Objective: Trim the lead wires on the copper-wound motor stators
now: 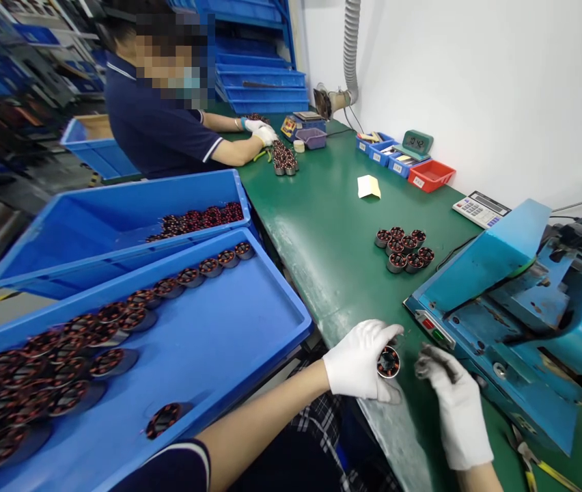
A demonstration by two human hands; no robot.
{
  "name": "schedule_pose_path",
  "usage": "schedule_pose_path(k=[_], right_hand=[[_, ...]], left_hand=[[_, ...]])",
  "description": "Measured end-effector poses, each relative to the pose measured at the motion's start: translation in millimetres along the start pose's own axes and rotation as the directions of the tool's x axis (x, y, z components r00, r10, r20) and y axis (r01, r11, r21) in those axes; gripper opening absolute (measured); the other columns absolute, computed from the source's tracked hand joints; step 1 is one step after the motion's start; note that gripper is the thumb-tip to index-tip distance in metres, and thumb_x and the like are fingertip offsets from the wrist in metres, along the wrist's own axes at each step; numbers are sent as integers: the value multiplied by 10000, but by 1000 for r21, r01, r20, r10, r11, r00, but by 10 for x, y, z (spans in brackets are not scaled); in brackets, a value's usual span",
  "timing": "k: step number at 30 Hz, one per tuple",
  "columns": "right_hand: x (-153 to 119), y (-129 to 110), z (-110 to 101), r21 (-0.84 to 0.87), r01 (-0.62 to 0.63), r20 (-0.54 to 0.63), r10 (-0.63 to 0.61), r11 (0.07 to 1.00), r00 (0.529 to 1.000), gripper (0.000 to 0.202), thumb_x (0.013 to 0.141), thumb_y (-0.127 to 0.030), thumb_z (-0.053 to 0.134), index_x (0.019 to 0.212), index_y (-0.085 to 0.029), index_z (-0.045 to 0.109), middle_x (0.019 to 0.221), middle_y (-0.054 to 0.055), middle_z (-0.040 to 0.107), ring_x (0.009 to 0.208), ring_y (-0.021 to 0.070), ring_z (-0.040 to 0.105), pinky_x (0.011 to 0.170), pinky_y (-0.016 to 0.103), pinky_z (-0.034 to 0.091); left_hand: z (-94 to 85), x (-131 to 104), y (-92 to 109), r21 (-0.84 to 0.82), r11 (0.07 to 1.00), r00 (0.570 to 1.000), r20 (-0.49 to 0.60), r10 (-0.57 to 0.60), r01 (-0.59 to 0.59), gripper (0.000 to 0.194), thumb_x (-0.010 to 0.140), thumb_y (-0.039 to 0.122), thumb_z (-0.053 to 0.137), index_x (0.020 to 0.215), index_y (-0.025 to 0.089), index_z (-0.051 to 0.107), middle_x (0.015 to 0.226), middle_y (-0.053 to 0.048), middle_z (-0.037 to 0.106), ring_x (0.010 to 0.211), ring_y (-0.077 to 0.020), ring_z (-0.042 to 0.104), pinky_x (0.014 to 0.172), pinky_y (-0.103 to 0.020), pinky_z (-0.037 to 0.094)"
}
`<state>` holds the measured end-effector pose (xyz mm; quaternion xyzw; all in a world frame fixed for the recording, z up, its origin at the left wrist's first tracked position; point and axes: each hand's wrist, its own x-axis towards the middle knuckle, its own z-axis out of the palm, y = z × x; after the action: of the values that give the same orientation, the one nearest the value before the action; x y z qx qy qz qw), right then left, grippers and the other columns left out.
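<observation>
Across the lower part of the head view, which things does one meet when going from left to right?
Shallow blue bin → gloved left hand, holding a wound stator → gloved right hand → yellow-handled pliers.

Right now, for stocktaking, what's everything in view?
Bench: one, green, centre
Trays: two, blue, left
Wound rings: many, copper-black, trays and bench
Machine: one, blue, right
Calculator: one, grey, behind machine
Small bins: three blue, one red, by wall
Clock: one, green, behind bins
Paper: one, yellow, mid-bench
Nearest pliers: one, yellow-handled, right
Duct: one, grey, back
Shelf bins: several, blue, back
Co-worker: one, navy-shirted, far side
Left hand: one, white-gloved, holding ring
Right hand: one, white-gloved, near machine
</observation>
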<state>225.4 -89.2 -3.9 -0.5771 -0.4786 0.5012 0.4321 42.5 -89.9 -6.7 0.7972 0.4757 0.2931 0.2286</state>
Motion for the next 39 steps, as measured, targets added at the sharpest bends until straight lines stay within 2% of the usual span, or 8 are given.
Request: schedule_pose_path(k=[3,10,13,17,22,30,36,39], right_hand=[[-72,-22,28,-286,151,234,-84,946,969,239,661,-371,673,801,-179,687,815,85,694,749,230,636,708,345,508],[-306,42,53,-625,442,356,-268,644,895,235,830,-305,438,752,-212,639,735,59,652,669,208,601,643,330,456],[-293,39,-29,-673,473,426,-225,569,876,229,835,-274,418,757,-214,625,726,54,638,660,208,590,625,330,447],[-209,-38,-153,-629,459,510,-112,628,853,199,836,-308,465,740,-226,619,741,42,637,690,202,593,646,321,465],[-119,-102,-99,-495,384,363,-216,779,906,224,861,-343,449,968,-222,605,997,73,629,931,212,586,846,346,467],[-26,-206,171,-576,595,584,-226,560,779,206,820,-256,500,908,-266,686,855,55,591,781,208,567,705,333,464],[-160,-93,72,-518,389,342,-232,762,910,197,824,-291,477,723,-202,621,773,52,606,731,194,570,674,314,452],[-160,15,52,-570,312,215,-229,760,949,209,817,-326,463,738,-198,609,778,62,606,725,207,572,676,334,449]], left_hand=[[-25,-4,-39,-75,996,995,79,55,-49,869,555,325,741,1296,128,333,1089,-106,589,971,-267,567,892,-368,432],[23,13,-50,-42,999,999,42,-8,10,801,549,474,737,1210,145,425,975,-95,615,884,-269,588,853,-397,440],[39,10,-28,-19,999,999,14,-31,31,816,491,483,767,1166,143,458,909,-72,609,831,-256,583,816,-383,452],[30,-8,-17,-18,997,996,-43,-76,76,872,455,472,784,1179,130,440,932,-78,597,849,-264,572,812,-390,450],[6,-13,-49,-115,993,1000,5,-10,11,911,515,350,768,1287,157,323,1044,-77,608,930,-255,578,872,-377,437],[4,11,-50,-110,994,1000,17,6,-4,802,526,343,745,1219,134,402,952,-70,631,853,-242,608,830,-366,453],[-11,14,1,-91,994,998,8,-64,64,779,484,432,781,1146,156,476,954,-63,625,883,-248,596,839,-363,452],[-27,36,23,-80,993,996,38,-82,84,739,459,408,794,1094,163,506,930,-56,626,859,-243,599,829,-358,459]])
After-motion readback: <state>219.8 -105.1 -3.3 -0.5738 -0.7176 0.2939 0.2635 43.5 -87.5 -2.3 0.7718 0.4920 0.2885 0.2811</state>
